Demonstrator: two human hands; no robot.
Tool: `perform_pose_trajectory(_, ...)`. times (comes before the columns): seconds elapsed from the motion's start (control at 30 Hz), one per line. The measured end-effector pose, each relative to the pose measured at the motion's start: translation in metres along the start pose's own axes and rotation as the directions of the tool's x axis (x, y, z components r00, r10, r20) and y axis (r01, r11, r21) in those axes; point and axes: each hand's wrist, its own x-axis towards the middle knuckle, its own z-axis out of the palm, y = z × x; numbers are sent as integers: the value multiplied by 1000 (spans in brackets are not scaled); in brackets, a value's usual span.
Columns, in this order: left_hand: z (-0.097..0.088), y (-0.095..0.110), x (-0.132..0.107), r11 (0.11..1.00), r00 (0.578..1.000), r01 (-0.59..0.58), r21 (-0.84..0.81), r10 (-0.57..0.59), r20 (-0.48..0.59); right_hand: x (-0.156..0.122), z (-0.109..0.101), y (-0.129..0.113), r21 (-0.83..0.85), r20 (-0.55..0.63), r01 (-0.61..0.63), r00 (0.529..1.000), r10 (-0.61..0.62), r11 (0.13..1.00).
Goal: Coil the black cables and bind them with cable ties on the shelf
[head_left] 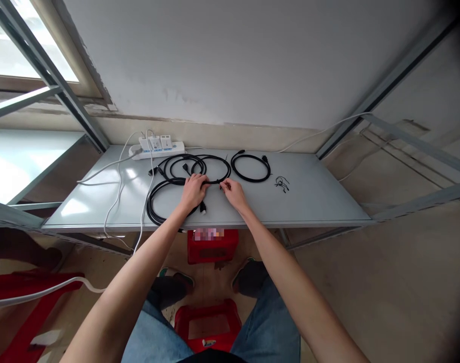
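A coiled black cable lies on the grey shelf top, and my left hand grips its near edge with the fingers curled over it. Just to the right, my right hand pinches a thin black tie at the same coil's near edge; the fingertips partly hide it. Under and left of my left hand rests another coil of black cable, its plug showing beside my wrist. A further black coil overlaps at the back left. Apart on the right lies a single looped black cable.
Several thin black twist ties lie at the right. A white power strip with chargers stands against the wall, white cords trailing over the front edge. Metal posts flank the shelf. Red stools stand below.
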Motion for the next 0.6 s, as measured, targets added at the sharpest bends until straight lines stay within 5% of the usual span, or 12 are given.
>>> perform_pose_trajectory(0.6, 2, -1, 0, 1000, 1000, 5, 8, -5, -3, 2, 6, 11, 80, 17, 33, 999, -35, 996)
